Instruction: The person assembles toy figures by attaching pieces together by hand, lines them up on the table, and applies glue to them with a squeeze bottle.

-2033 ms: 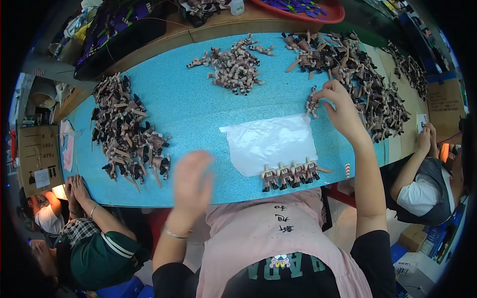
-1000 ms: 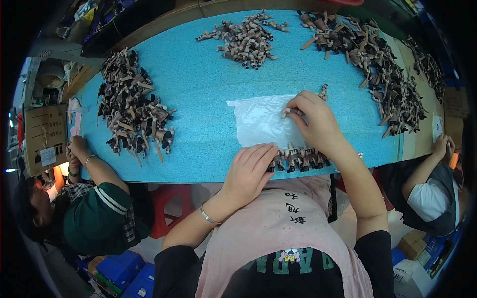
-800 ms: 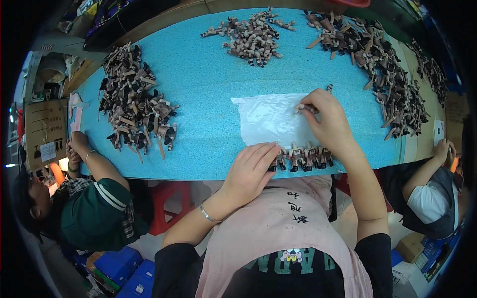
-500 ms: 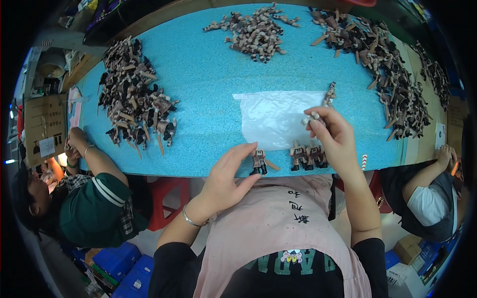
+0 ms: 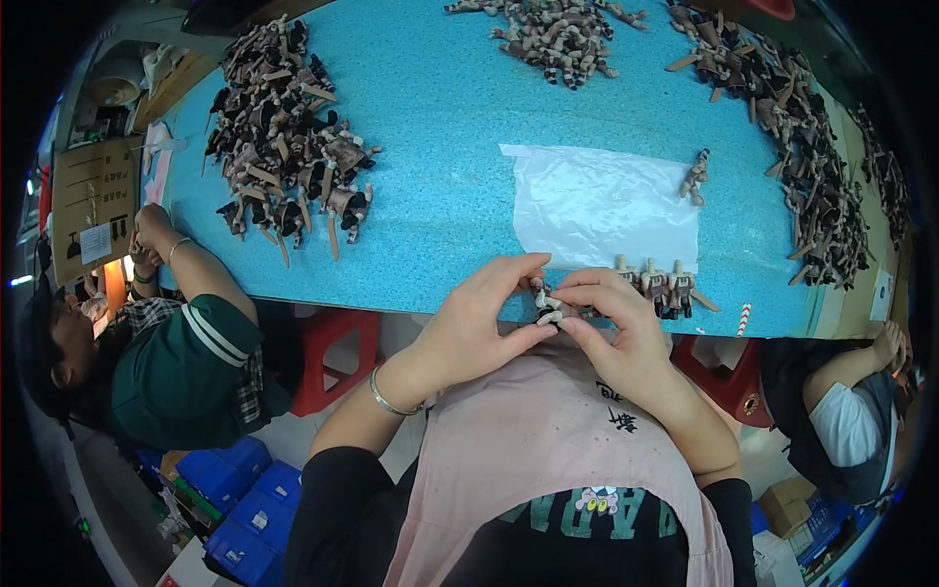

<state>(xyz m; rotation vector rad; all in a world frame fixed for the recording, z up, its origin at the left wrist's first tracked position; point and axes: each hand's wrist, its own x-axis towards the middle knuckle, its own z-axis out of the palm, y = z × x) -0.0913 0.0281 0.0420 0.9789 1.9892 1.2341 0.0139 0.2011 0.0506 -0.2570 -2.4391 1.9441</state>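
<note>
Both of my hands meet in front of me at the table's near edge. My left hand (image 5: 479, 313) grips a small toy figure (image 5: 544, 293) with black and brown parts between thumb and fingers. My right hand (image 5: 618, 321) pinches at the same figure from the other side, where a pale piece (image 5: 550, 317) shows; my fingers partly cover the join. Beside my right hand, several headless toy figures (image 5: 655, 286) with brown bodies and pale necks stand in a row. Behind them lies a white plastic sheet (image 5: 597, 201), with small pale figure parts (image 5: 695, 178) at its right edge.
On the blue table (image 5: 430, 186) lie a left heap of figures (image 5: 284, 147), a far heap of pale parts (image 5: 559, 44) and a long right heap (image 5: 817, 186). People sit at both sides, one in a green sleeve (image 5: 210, 357). Red stools (image 5: 333, 357) stand below.
My right hand has moved left and down with its pale piece to meet my left hand. The figure that stood by my left hand is now held between both. The view has shifted.
</note>
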